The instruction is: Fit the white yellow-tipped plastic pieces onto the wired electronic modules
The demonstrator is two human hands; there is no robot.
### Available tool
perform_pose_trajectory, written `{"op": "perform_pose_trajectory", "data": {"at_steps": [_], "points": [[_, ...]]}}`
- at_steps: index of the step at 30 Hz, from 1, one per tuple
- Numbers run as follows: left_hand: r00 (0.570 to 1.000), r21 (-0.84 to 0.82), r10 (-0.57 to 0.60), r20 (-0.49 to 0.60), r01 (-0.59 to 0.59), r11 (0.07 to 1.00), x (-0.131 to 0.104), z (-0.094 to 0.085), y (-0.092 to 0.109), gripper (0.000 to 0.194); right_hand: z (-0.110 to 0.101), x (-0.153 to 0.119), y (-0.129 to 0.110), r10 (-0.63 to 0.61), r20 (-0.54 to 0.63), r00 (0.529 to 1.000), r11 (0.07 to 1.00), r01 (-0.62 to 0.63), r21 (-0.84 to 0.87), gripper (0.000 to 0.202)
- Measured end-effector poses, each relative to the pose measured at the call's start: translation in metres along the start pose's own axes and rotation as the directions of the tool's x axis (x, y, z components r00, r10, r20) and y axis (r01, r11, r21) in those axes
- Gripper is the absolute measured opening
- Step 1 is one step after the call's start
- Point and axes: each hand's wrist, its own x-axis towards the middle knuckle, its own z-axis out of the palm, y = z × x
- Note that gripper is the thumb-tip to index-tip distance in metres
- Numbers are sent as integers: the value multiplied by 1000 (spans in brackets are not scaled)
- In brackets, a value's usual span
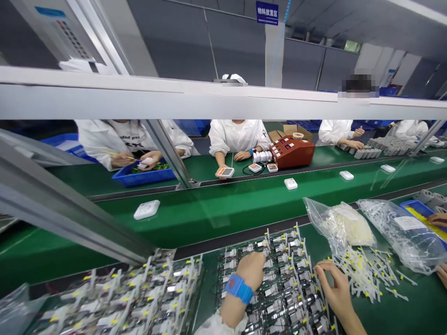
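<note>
Holding left hand (pixel 254 269) over part grid (pixel 275 291) with fingers hidden; cannot tell grip. Curling right hand (pixel 338 291) at grid's right edge, thumb and forefinger near together; cannot tell if pinching anything. Having strips (pixel 363 272) heaped right of grid, likely for short reach.

a blue overhead sign (pixel 267 13) reads "物料放置区".

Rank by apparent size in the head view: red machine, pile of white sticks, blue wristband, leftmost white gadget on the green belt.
1. Pile of white sticks
2. Red machine
3. Blue wristband and leftmost white gadget: too alike to rank
The machine stands farther away than the sticks.
</note>
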Motion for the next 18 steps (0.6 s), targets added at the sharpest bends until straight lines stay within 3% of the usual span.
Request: {"op": "perform_pose_trajectory", "data": {"at_steps": [8, 11, 14, 18], "points": [[1000, 63, -4, -16, 5, 998, 1, 11, 14, 24, -15, -4, -2, 21, -81, 996, 997, -27, -72, 17], [999, 68, -2, -34, 5, 998, 6, 15, 14, 24, -25, -4, 10, 15, -59, 998, 975, -27, -219, 18], [999, 66, -5, -54, 9, 998, 9, 18, 12, 25, -37, -3, 27, -17, 52, 998, 893, 39, -449, 19], [997, 55, -2, -72, 6, 998, 9, 19, 9, 27, -48, 1, 48, -15, 182, 983, 704, 139, -696, 19]]}}
